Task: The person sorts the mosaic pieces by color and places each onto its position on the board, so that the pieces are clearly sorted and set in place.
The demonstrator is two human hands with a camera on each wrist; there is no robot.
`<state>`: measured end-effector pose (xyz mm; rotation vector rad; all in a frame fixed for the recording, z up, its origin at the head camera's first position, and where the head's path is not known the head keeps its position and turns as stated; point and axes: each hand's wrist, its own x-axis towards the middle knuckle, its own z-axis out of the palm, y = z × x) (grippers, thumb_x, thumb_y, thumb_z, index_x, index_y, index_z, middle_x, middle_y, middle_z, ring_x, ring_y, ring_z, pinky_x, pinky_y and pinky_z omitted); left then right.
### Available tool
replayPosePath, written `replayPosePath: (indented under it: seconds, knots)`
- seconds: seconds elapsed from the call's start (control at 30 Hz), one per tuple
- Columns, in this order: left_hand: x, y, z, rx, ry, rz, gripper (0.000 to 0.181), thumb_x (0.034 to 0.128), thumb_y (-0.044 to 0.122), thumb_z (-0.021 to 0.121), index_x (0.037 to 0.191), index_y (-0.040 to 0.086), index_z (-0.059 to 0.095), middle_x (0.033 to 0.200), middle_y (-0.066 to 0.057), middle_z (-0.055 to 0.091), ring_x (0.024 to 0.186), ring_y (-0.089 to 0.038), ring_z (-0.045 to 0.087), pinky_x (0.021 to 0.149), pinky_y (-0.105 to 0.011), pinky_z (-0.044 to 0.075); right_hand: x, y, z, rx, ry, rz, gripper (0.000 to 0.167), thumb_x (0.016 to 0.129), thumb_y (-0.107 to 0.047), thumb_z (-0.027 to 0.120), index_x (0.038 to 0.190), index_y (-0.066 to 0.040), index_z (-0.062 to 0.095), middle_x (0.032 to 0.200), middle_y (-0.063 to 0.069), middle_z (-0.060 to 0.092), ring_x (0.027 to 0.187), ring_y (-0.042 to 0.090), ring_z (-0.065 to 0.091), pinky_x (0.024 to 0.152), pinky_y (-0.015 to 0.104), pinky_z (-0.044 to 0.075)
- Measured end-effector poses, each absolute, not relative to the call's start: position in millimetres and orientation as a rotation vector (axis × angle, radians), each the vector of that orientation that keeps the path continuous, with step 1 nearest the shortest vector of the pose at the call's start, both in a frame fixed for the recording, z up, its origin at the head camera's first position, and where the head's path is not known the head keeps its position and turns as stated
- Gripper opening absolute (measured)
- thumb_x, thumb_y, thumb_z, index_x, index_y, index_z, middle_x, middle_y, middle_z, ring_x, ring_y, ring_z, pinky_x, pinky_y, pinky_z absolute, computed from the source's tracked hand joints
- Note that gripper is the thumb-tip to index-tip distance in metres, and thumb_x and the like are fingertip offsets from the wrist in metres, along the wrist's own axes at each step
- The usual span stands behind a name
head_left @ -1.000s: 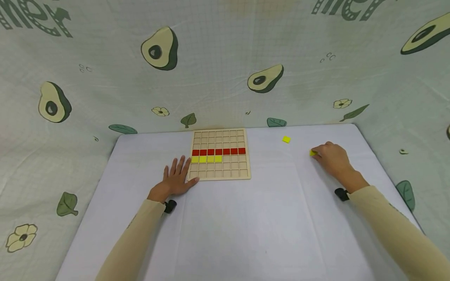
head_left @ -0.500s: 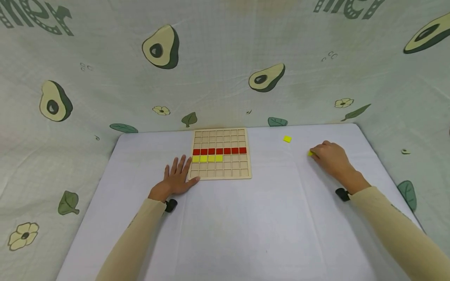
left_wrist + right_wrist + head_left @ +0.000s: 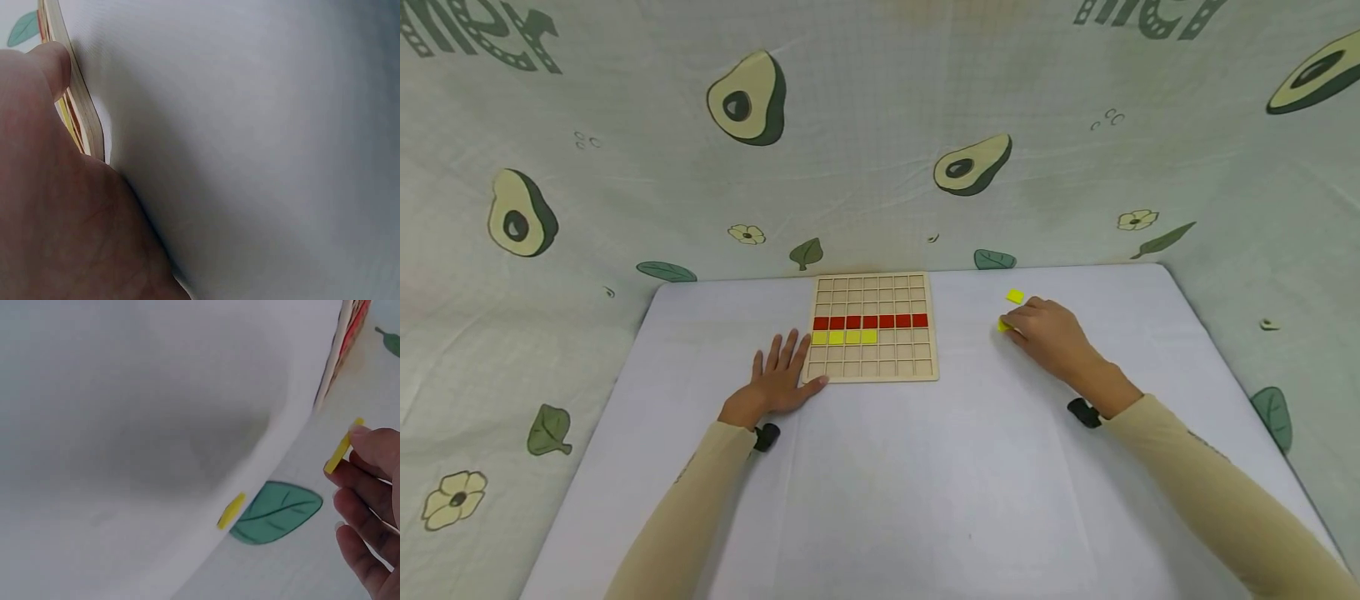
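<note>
A light wooden grid board [image 3: 871,368] lies toward the back of the table. One of its rows holds red square tiles [image 3: 870,322], and the row just in front has several yellow square tiles [image 3: 845,337] at its left end. My left hand [image 3: 775,385] rests with spread fingers at the board's left edge, thumb at the front left corner. To the right of the board, my right hand [image 3: 1051,340] pinches a yellow tile [image 3: 344,447] between thumb and fingers. Another yellow tile [image 3: 1015,296] lies on the table just behind that hand.
A white cloth covers the table [image 3: 895,483]. Behind it and at the sides hangs a pale fabric [image 3: 865,150] printed with avocados, leaves and flowers. A small black device [image 3: 766,437] is worn on the left wrist, another device [image 3: 1084,412] on the right.
My right hand has moved left with the pinched yellow tile, toward the board and near the loose tile. The left hand stays in place at the board's edge.
</note>
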<state>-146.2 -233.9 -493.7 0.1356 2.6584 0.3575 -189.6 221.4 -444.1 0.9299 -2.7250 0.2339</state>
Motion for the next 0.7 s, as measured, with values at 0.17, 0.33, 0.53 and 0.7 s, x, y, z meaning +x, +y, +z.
replayPosePath:
  seconds: [0.17, 0.33, 0.53, 0.7]
  knots:
    - [-147, -234, -494, 0.132, 2.656, 0.351, 0.097, 0.1046, 0.061, 0.046, 0.171, 0.01, -0.004, 0.176, -0.018, -0.016, 0.161, -0.043, -0.018, 0.124, -0.067, -0.013, -191, 187, -445, 0.989, -2.689, 0.274, 0.026, 0.086, -0.003, 0.087, 0.111, 0.003, 0.08, 0.106, 0.013, 0.081, 0.098, 0.031, 0.071, 0.086, 0.043, 0.059]
    - [-148, -235, -495, 0.131, 2.657, 0.344, 0.098, 0.1045, 0.062, 0.047, 0.171, 0.011, -0.004, 0.176, -0.017, -0.016, 0.161, -0.043, -0.019, 0.124, -0.067, -0.013, -193, 154, -446, 1.041, -2.689, 0.299, 0.026, 0.087, -0.006, 0.087, 0.112, 0.001, 0.08, 0.107, 0.011, 0.081, 0.097, 0.028, 0.07, 0.085, 0.038, 0.059]
    - [-147, -236, -495, 0.137, 2.657, 0.354, 0.096, 0.1053, 0.062, 0.045, 0.171, 0.011, -0.004, 0.177, -0.016, -0.016, 0.161, -0.042, -0.019, 0.125, -0.067, -0.012, -195, 121, -448, 1.094, -2.674, 0.298, 0.022, 0.092, -0.008, 0.084, 0.113, -0.001, 0.08, 0.107, 0.009, 0.081, 0.097, 0.025, 0.069, 0.085, 0.036, 0.058]
    - [-145, -233, -490, 0.137, 2.646, 0.348, 0.095, 0.1057, 0.06, 0.044, 0.171, 0.011, -0.004, 0.177, -0.016, -0.017, 0.161, -0.042, -0.02, 0.125, -0.066, -0.012, -198, 101, -453, 1.118, -2.677, 0.317, 0.021, 0.093, -0.009, 0.083, 0.112, -0.003, 0.081, 0.105, 0.007, 0.081, 0.095, 0.024, 0.068, 0.085, 0.035, 0.057]
